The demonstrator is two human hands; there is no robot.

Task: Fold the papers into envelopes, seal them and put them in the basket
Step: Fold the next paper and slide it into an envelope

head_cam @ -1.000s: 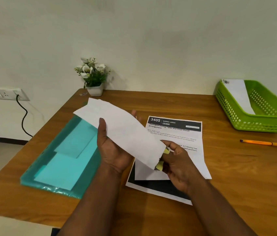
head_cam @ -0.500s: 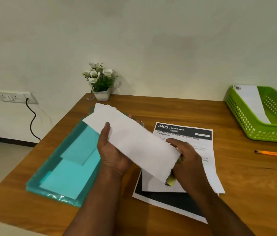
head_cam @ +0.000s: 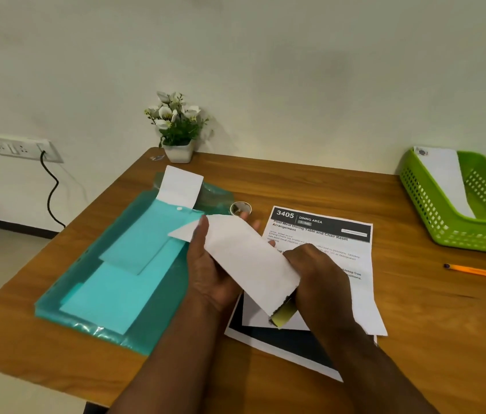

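- We see the wooden table (head_cam: 280, 186) carrying everything, its bare top left as working room around the hands.
- At nine o'clock lies the teal folder (head_cam: 122, 282), flat, with a white sheet (head_cam: 180, 186) poking out of its far end; we judge it the stock of paper, kept within the left hand's reach.
- At two o'clock, well apart, stands the green basket (head_cam: 432, 216), with one white envelope (head_cam: 444, 180) already leaning inside; so part of the task is done.
- At the centre lies the printed sheet (head_cam: 352, 264), under the hands.
- Our left hand (head_cam: 208, 273) grasps the folded paper (head_cam: 244, 258) from beneath, thumb across its face, holding it off the table and tilted so the near end is free.
- Our right hand (head_cam: 316, 273) is clenched around a small yellowish thing (head_cam: 282, 316), likely glue, pressed against the paper's near end; we judge this the sealing step.
- At twelve o'clock stand the flower pot (head_cam: 177, 150) and, nearer, a tape roll (head_cam: 240, 208).
- At three o'clock lies an orange pencil (head_cam: 480, 272), unused.
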